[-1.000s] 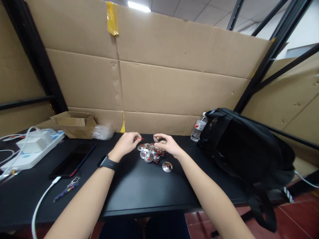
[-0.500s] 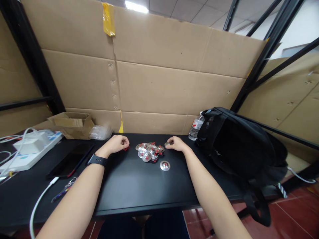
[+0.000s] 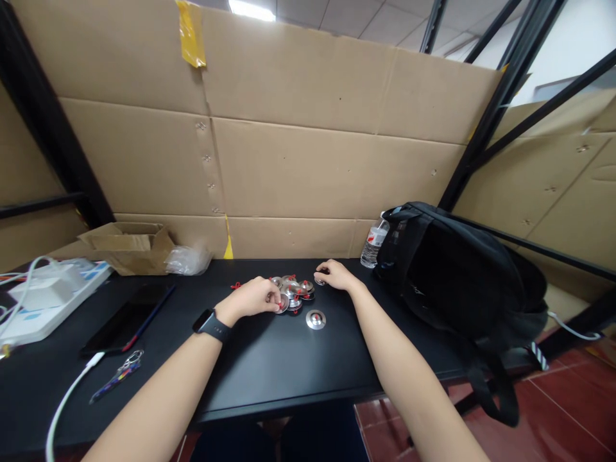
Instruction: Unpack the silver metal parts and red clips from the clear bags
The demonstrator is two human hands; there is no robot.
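Observation:
A pile of small silver finger cymbals (image 3: 294, 289) with red cord knots lies mid-table. At its front left edge, my left hand (image 3: 254, 298) is closed, fingertips pinching the red knot of one finger cymbal (image 3: 283, 305). Just right of the pile, my right hand (image 3: 337, 276) is closed on another finger cymbal (image 3: 319, 281), which its fingers partly cover. A single cymbal (image 3: 316, 319) lies apart, flat and knot up, in front of the pile. Behind my left hand sits a small red cord (image 3: 235, 285).
A black backpack (image 3: 457, 289) and a water bottle (image 3: 373, 247) stand on the right. To the left are a cardboard box (image 3: 129, 253), clear plastic wrap (image 3: 187, 260), a power strip (image 3: 72, 298), a dark tablet (image 3: 125, 324) and a keychain (image 3: 118, 375). Cardboard (image 3: 289, 167) walls the back.
My left hand has moved right from the red cord to the pile and taken hold of a cymbal there. The red cord stays behind on the table. My right hand has barely moved.

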